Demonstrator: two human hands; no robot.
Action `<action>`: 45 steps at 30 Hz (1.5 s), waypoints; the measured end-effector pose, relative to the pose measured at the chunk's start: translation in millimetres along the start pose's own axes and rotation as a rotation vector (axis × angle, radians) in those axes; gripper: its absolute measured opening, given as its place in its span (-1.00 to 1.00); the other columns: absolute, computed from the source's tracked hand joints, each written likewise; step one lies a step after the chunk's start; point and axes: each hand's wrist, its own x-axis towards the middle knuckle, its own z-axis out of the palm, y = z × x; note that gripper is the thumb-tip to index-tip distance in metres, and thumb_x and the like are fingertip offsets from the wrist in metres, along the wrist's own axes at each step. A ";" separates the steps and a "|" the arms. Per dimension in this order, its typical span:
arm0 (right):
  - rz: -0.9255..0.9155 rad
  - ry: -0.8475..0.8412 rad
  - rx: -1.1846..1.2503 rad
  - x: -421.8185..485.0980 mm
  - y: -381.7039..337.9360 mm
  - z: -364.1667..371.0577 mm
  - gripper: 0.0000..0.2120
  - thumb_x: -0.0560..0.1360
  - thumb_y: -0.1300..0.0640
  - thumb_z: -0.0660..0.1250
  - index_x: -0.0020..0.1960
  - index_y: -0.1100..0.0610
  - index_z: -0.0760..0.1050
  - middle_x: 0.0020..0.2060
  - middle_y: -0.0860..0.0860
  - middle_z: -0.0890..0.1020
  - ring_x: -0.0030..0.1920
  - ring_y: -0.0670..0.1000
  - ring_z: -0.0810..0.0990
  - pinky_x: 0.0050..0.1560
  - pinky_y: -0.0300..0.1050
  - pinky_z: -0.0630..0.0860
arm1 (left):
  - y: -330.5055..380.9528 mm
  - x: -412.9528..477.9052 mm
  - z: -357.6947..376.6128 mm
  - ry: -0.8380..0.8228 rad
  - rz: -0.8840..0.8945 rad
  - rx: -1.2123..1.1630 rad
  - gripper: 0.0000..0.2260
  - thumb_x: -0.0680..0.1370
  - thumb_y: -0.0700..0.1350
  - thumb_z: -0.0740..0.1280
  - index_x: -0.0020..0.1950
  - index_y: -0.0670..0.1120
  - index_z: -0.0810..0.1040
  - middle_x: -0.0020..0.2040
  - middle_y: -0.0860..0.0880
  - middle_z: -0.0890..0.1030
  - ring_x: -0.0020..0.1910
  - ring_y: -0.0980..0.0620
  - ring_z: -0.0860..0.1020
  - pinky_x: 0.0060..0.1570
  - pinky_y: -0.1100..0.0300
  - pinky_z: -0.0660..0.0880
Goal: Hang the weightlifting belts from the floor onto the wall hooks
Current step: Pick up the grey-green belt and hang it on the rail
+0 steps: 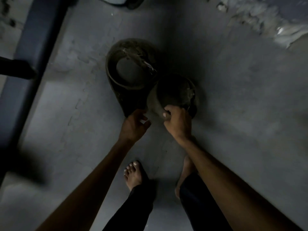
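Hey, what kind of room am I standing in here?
Probably a home or small gym: interlocking foam floor mats, two coiled weightlifting belts on them, and a dark metal equipment frame at left.

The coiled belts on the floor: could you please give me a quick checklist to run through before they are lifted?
1. Right hand closed on the edge of the smaller coiled dark belt: ok.
2. Left hand gripping the larger coiled dark leather belt: not ok, its fingers are spread at the belt's near edge, not yet closed.
3. Belts free of each other: cannot tell, they touch or overlap where they meet.
4. Bare feet clear of the belts: ok, both stand behind them on the grey floor mat.
5. Wall hooks located: cannot tell, none in view.
6. Buckles secured: cannot tell, too dark and blurred.
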 end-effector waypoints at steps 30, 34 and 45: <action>-0.544 0.402 0.956 -504.4 -412.2 -649.3 -0.82 0.62 0.24 0.33 0.12 0.34 0.61 -0.04 0.23 0.73 -0.12 0.05 0.68 -0.13 -0.16 0.59 | 484.8 -641.6 -393.7 0.029 0.848 -0.770 -0.76 0.50 -0.12 0.50 0.11 -0.21 0.68 -0.03 -0.19 0.74 -0.07 -0.08 0.71 0.08 0.00 0.62; -0.606 0.422 0.881 -590.9 -450.2 -710.9 -0.81 0.58 0.23 0.39 0.09 0.35 0.61 -0.16 0.16 0.69 -0.24 -0.01 0.65 -0.27 -0.29 0.55 | 529.9 -741.8 -437.6 0.036 0.978 -0.785 -0.80 0.51 -0.12 0.50 0.04 -0.21 0.68 -0.11 -0.16 0.74 -0.17 -0.04 0.70 -0.05 0.06 0.64; -0.905 0.702 0.919 -753.6 -587.4 -831.8 -0.86 0.56 0.29 0.39 -0.16 0.17 0.62 -0.31 0.02 0.71 -0.30 -0.08 0.65 -0.22 -0.22 0.60 | 592.7 -943.7 -549.6 0.009 1.337 -0.603 -0.75 0.56 -0.07 0.43 0.14 -0.20 0.66 -0.06 -0.09 0.73 -0.13 0.05 0.69 -0.07 0.20 0.63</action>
